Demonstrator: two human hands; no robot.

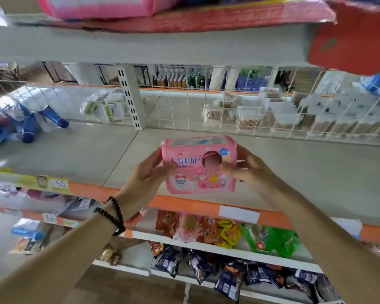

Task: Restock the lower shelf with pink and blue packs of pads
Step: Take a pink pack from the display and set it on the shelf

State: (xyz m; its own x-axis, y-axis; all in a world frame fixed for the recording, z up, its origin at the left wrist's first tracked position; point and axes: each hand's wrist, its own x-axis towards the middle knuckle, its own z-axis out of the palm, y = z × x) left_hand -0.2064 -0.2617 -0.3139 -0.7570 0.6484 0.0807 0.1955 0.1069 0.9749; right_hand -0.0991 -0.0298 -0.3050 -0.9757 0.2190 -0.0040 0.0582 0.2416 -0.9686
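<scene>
Head view: a pink pack of pads (199,165) is held upright between both hands, its long axis running side to side and its printed face toward the camera. The left hand (150,172) grips its left end, the right hand (242,167) its right end, thumbs across the front. The pack hangs above the front part of the shelf board (294,172), whose orange edge strip (184,205) runs just below the wrists. Neither hand is nearer; judging by this, placing it means moving forward and down.
</scene>
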